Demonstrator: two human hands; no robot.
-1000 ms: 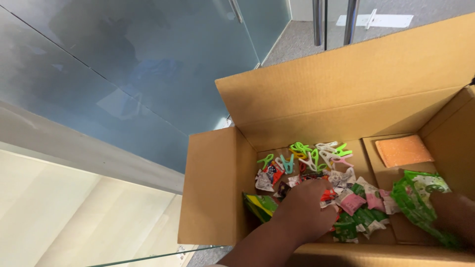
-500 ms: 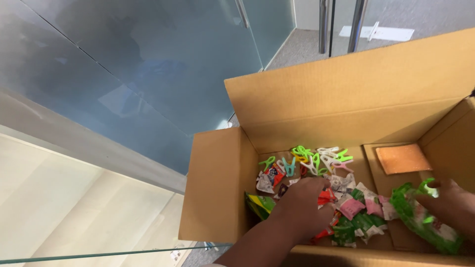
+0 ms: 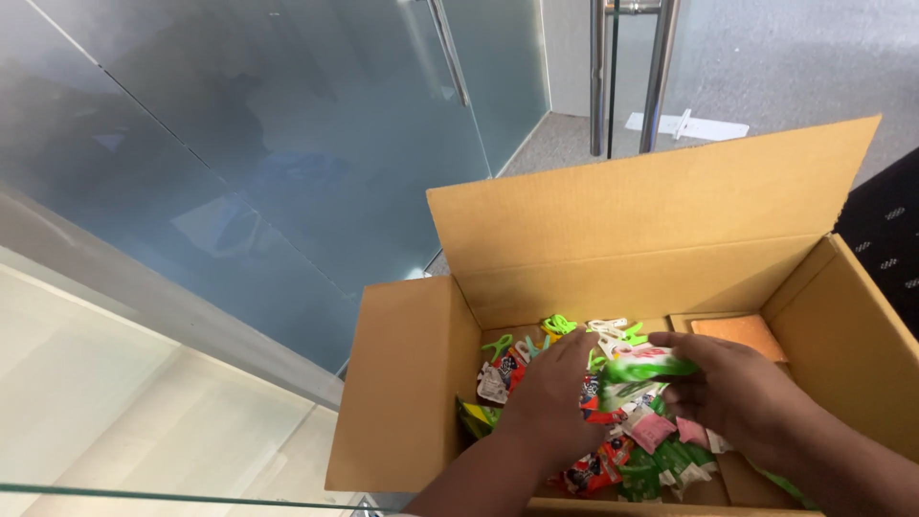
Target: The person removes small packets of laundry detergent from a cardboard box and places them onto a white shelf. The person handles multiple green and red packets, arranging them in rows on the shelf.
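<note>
Lower centre of the frame, inside the open brown cardboard box (image 3: 613, 239), both hands pinch one green-and-white plastic sachet (image 3: 649, 365): left hand (image 3: 550, 397) and right hand (image 3: 732, 393) closed on its ends, lifting it above the loose packets (image 3: 632, 460).

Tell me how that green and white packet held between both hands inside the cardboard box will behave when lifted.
The green and white packet looks like thin film, so it will probably flex and crinkle rather than stay stiff. It spans from the left hand to the right hand without visibly sagging, so it is likely light. Its glossy surface may be a little slippery.
</note>
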